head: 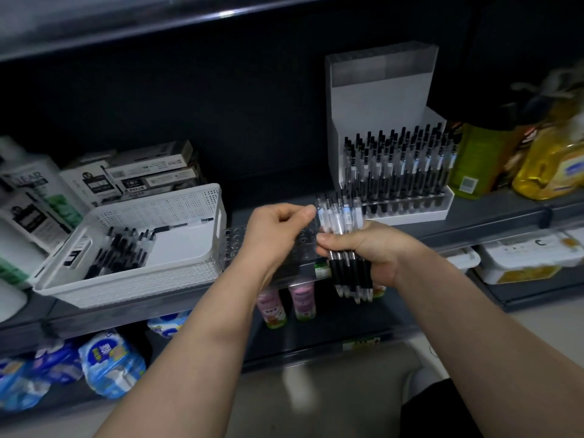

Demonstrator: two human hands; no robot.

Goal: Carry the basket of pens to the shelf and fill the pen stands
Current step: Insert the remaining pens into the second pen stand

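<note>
My right hand (366, 251) grips a bundle of clear pens with black grips (343, 216), tips down, over the shelf edge. My left hand (278, 229) pinches the top of the leftmost pen in that bundle. Under both hands lies a clear pen stand with rows of holes (235, 245), no pens in it. A white perforated basket (177, 222) sits on the shelf to the left, with several black pens (121, 248) in its left half. At the back right stands a white pen stand (407, 210) filled with upright pens.
Boxes of pens (148, 172) and a white bottle (38, 197) stand behind and left of the basket. Yellow and green bottles (550, 165) fill the shelf to the right. Below the shelf edge are small pink-capped bottles (284, 301), blue packs (107, 361) and white tubs (524, 257).
</note>
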